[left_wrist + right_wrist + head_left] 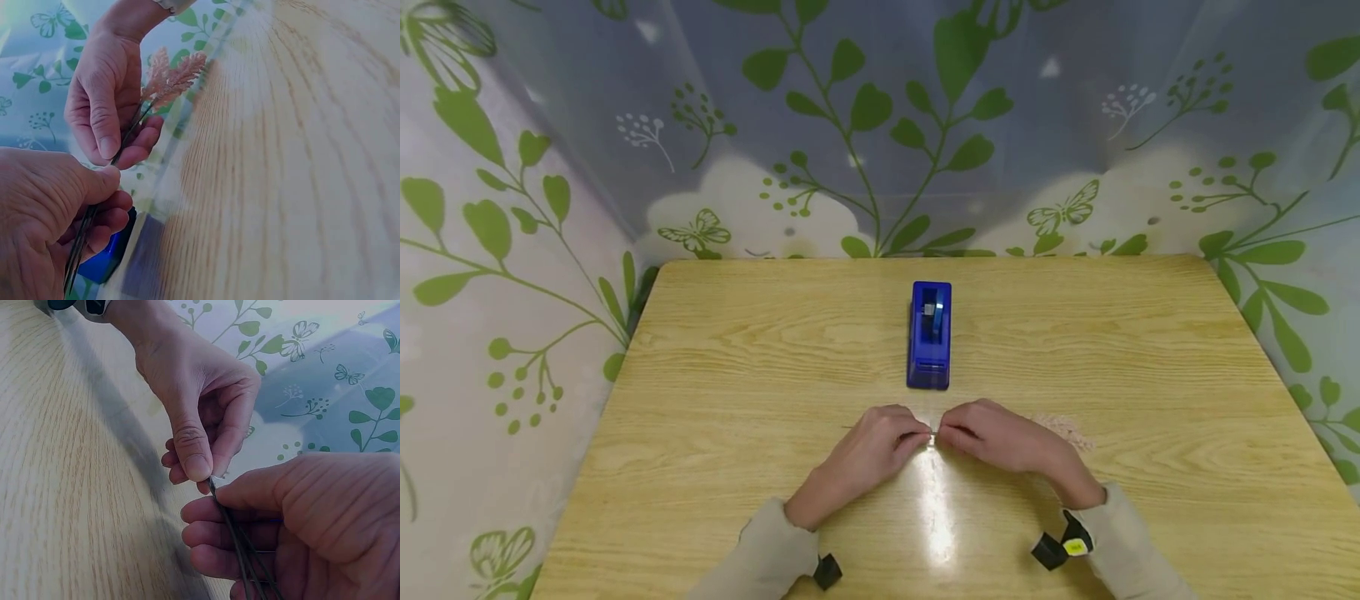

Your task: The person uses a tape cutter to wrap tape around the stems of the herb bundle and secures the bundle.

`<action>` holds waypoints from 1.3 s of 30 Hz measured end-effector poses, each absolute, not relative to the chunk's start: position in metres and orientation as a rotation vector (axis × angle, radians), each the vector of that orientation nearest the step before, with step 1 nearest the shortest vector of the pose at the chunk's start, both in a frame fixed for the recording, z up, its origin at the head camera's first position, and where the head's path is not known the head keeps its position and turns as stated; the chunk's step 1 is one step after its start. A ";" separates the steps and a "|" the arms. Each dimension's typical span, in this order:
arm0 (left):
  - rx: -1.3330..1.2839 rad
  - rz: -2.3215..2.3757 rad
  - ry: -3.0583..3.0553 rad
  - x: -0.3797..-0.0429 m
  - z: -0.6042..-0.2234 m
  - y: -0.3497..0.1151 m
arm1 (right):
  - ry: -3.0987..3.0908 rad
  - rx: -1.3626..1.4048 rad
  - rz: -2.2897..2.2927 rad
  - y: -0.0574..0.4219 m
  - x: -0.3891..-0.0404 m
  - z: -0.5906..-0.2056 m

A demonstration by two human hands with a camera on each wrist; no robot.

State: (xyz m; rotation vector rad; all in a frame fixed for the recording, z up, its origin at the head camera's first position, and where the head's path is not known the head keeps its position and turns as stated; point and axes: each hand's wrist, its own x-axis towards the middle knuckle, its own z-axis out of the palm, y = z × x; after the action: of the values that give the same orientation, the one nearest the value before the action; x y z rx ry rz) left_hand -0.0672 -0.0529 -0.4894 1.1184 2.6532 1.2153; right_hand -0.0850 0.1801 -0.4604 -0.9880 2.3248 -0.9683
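Several thin dark flower stems [132, 128] with fluffy pale-pink heads [174, 78] are bunched between the two hands. My left hand [874, 442] pinches the bunch between thumb and fingers, its lower stem ends running back under the palm in the left wrist view. Close beside it, my right hand [1000, 437] pinches the same stems nearer the heads, the fingertips of both hands almost meeting. A small shiny, clear bit, like tape [217, 480], shows at the stems between the fingertips. In the head view the pink heads lie beyond the right wrist, partly hidden by it.
A blue tape dispenser [929, 337] stands on the wooden table [737, 350], just beyond the hands. A leaf-patterned curtain [880, 167] hangs behind the table and along its sides. Black wrist devices [1051, 550] sit at both sleeve cuffs.
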 end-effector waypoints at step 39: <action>1.175 1.115 2.770 -0.070 -0.494 -0.057 | 2.374 -0.958 -0.908 0.175 -0.081 -0.461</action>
State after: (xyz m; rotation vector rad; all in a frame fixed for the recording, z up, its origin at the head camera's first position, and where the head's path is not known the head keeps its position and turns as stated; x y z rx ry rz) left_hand -0.0700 -0.0566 -0.4939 1.1754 2.7700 1.1147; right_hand -0.0811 0.1748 -0.4607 -0.9583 2.3738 -0.9077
